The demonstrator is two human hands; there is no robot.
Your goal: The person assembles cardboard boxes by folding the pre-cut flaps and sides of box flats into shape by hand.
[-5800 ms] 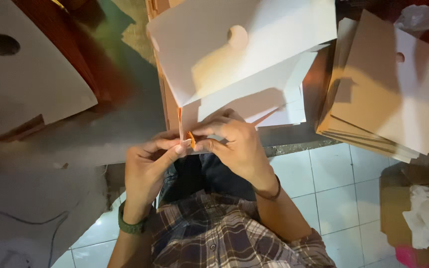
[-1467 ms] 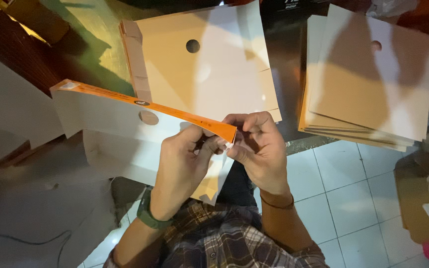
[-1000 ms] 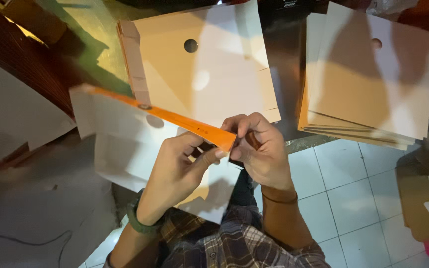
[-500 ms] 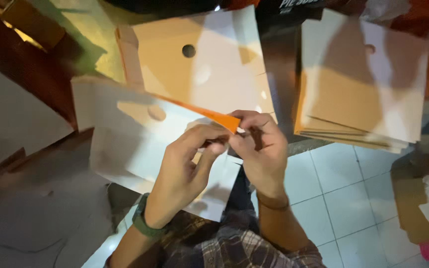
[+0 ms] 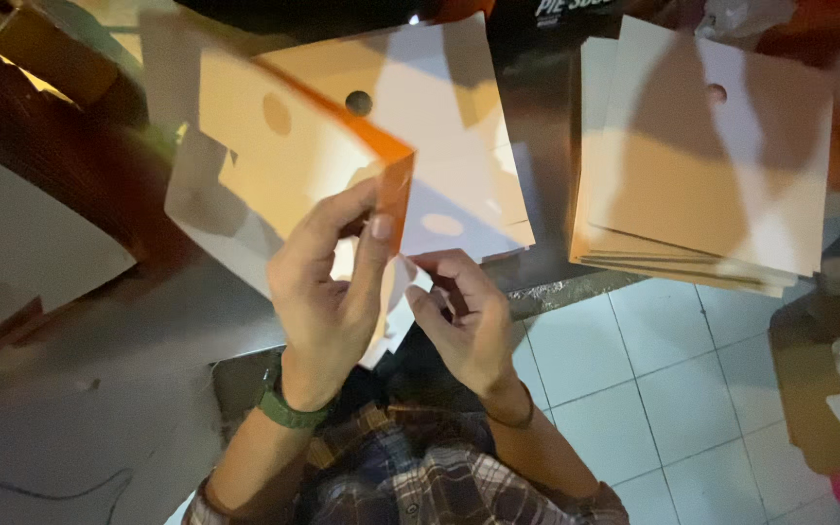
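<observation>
Nearest to me are a plaid shirt [image 5: 410,486] at the bottom edge and my two forearms reaching up from it, the left one with a green wristband [image 5: 284,406]. My left hand [image 5: 328,297] is closed around the near corner of the folded cardboard sheet [image 5: 284,160], thumb on one face and fingers on the other, pinching just beside its orange edge. The sheet is lifted and tilted, its pale face with a round hole turned toward me, and it hides part of what lies behind. My right hand [image 5: 464,316] sits just right of that sheet, fingers curled loosely inward; they touch a small white flap at the sheet's lower corner, but I cannot tell whether they grip it. White floor tiles [image 5: 634,389] show below and right of the sheet. Behind the sheet lies a flat cardboard blank [image 5: 449,146] with a dark round hole, on a dark worktop [image 5: 542,146]. Farther right of the sheet, a stack of tan cardboard blanks [image 5: 702,165] rests, each holed near the top.
</observation>
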